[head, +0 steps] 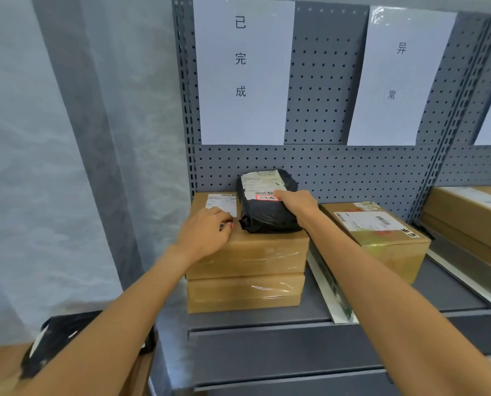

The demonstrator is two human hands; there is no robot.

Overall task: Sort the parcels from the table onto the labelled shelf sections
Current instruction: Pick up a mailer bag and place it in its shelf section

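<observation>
A black plastic-wrapped parcel (pixel 267 212) with a white label lies on top of two stacked cardboard boxes (pixel 255 258) in the left shelf section, under a white paper sign (pixel 243 70). My right hand (pixel 295 202) lies on the parcel's right side, its fingers on the label. My left hand (pixel 207 232) rests with curled fingers on the top box, just left of the parcel. A taped cardboard box (pixel 381 238) stands in the section to the right under another paper sign (pixel 401 75).
A grey pegboard (pixel 324 81) backs the shelf. A white divider strip (pixel 328 284) separates the two sections. More cardboard boxes (pixel 473 212) sit at far right. At lower left, a black parcel (pixel 58 341) lies on brown boxes. A pale curtain hangs left.
</observation>
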